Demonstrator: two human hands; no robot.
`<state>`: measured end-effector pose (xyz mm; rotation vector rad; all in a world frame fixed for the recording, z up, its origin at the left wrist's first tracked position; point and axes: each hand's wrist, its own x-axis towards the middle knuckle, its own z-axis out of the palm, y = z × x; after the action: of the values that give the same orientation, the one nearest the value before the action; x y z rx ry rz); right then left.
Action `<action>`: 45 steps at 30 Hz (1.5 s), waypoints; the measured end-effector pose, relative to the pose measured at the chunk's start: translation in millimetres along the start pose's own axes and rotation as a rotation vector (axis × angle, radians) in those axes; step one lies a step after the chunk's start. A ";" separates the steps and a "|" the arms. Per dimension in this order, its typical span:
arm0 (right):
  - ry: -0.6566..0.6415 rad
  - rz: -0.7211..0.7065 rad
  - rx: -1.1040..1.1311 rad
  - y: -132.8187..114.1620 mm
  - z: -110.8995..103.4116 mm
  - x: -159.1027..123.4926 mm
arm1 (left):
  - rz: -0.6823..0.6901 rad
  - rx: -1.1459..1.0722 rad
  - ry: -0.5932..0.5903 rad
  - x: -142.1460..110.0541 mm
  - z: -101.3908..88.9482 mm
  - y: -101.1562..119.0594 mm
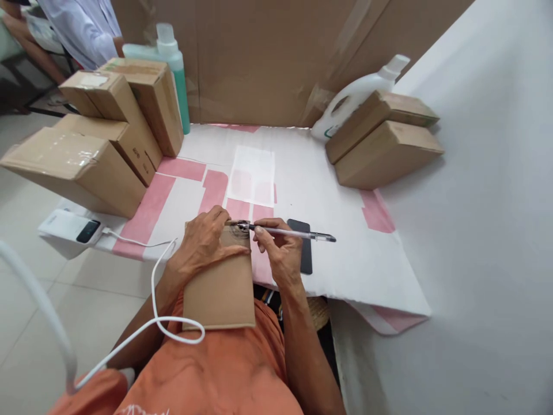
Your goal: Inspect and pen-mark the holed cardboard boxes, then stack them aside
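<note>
A small brown cardboard box (220,294) rests at the table's near edge, against my body. My left hand (204,242) grips its upper part, with the thumb stretched across the face and the fingers along the far edge. Between the thumb and fingers of my right hand (280,251) is a clear pen (298,233), lying almost level. Its tip end meets the box's upper right corner, where dark scribbled lines show. A black phone (306,256) lies flat on the table, just right of my right hand and partly behind it.
Several cardboard boxes (82,167) stand at the left beside a green bottle (179,75). To the right, two boxes (389,153) lean by a white jug (358,95). A power bank (69,226) trails a white cable (155,282). White paper (253,173) lies mid-table.
</note>
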<state>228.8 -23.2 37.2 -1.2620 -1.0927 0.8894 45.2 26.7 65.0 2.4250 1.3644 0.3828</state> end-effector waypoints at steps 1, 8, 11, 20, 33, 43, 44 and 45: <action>-0.009 -0.013 -0.031 0.4 0.7 0.5 | 0.000 0.005 -0.002 -0.1 0.4 -0.1; -0.050 -0.086 -0.151 1.9 5.5 3.4 | 0.004 -0.013 0.013 -0.6 6.2 -5.1; -0.061 -0.091 -0.171 -0.7 5.6 4.0 | 0.005 -0.031 0.017 -1.0 8.4 -6.6; -0.091 -0.092 -0.227 -10.3 -8.3 0.9 | 0.014 -0.066 0.012 -0.5 9.9 -9.7; 0.004 0.284 -0.676 17.9 -46.8 35.1 | -0.005 0.001 0.008 1.3 3.3 -3.3; -0.062 0.540 -1.145 34.0 -38.9 33.2 | 0.028 -0.018 0.041 2.2 7.9 -11.2; -0.044 0.532 -1.153 31.2 -41.9 28.9 | 0.032 -0.019 0.044 2.4 7.9 -11.4; -0.010 0.517 -1.173 28.6 -46.4 23.8 | 0.036 -0.018 0.046 2.7 7.8 -11.4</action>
<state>281.5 -9.8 13.2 -2.5894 -1.3665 0.5772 40.8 33.3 53.4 2.4433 1.3319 0.4607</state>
